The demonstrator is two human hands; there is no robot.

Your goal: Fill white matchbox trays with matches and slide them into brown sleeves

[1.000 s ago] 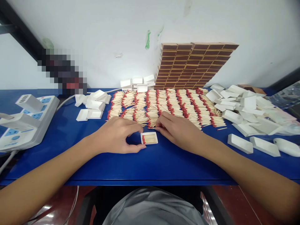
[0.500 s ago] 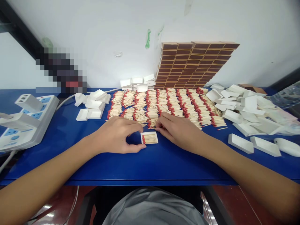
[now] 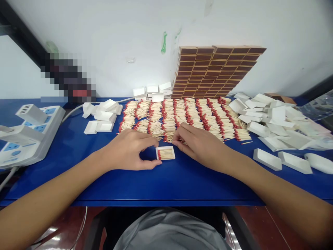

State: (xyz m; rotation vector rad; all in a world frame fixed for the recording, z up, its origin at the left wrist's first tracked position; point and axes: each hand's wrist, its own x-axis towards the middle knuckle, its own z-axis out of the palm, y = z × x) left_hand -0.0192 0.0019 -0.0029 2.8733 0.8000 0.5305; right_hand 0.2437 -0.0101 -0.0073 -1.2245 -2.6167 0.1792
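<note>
At the far left a power strip (image 3: 28, 133) lies on the blue table (image 3: 166, 184), and past it sits a small cluster of white trays (image 3: 102, 116). The left hand (image 3: 130, 149) rests on the table with thumb and forefinger curled narrowly around the left end of the filled tray (image 3: 165, 152), holding it flat in front of the person. This tray is full of red-tipped sticks and lies between both hands. Just behind it, rows of matches (image 3: 182, 116) spread across the table. The right hand (image 3: 200, 144) lies beside the filled tray, its fingertips drawn close together on the near edge of the matches; whether it grips any cannot be told. Brown sleeves (image 3: 215, 71) stack against the wall behind, and a heap (image 3: 275, 121) of empty trays covers the right end.
</note>
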